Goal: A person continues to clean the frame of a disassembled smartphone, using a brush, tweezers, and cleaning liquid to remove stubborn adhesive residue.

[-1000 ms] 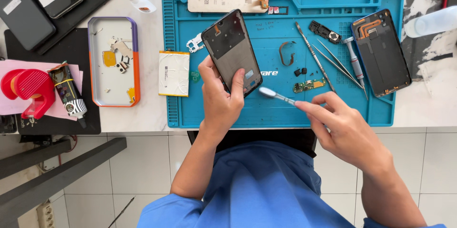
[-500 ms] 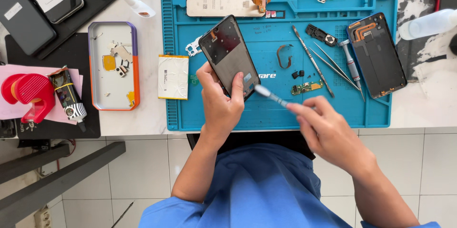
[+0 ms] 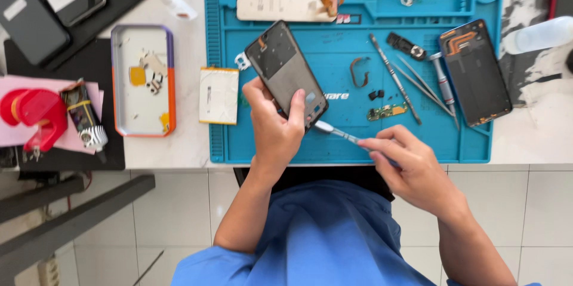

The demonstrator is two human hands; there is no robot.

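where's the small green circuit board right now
In the head view, the small green circuit board lies on the blue mat, right of the phone frame, just above the right hand.

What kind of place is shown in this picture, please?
Probably a phone repair bench. The left hand holds an opened phone frame over a blue work mat, with tweezers and another dismantled phone lying nearby.

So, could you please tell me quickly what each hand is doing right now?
Left hand: closed around the dark phone frame.
Right hand: pinching a small brush.
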